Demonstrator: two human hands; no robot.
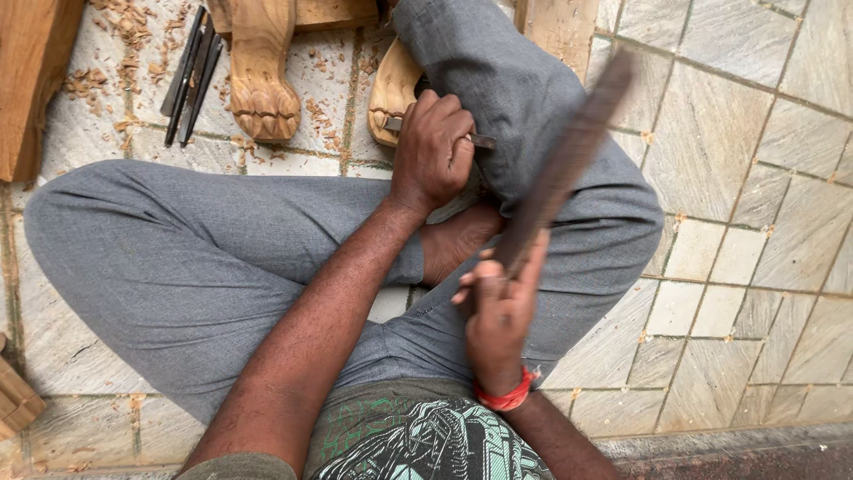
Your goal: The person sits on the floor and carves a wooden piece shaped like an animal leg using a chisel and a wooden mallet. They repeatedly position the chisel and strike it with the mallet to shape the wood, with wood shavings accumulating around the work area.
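Note:
I sit cross-legged on a stone-tiled floor in grey trousers. My left hand (pixel 433 149) is closed around a metal chisel (pixel 481 140), held against a pale carved wooden piece (pixel 392 89) that lies partly under my raised knee. My right hand (pixel 498 311), with a red band at the wrist, grips the lower end of a long dark wooden stick (pixel 569 160), which slants up to the right and is blurred. The chisel's blade end is hidden by my fingers.
A carved wooden leg with a paw foot (pixel 261 80) lies at the top. Several dark chisels (pixel 190 76) rest beside it among wood chips (pixel 124 27). A wooden block (pixel 31 80) stands at top left, and wood scraps (pixel 13 400) at left.

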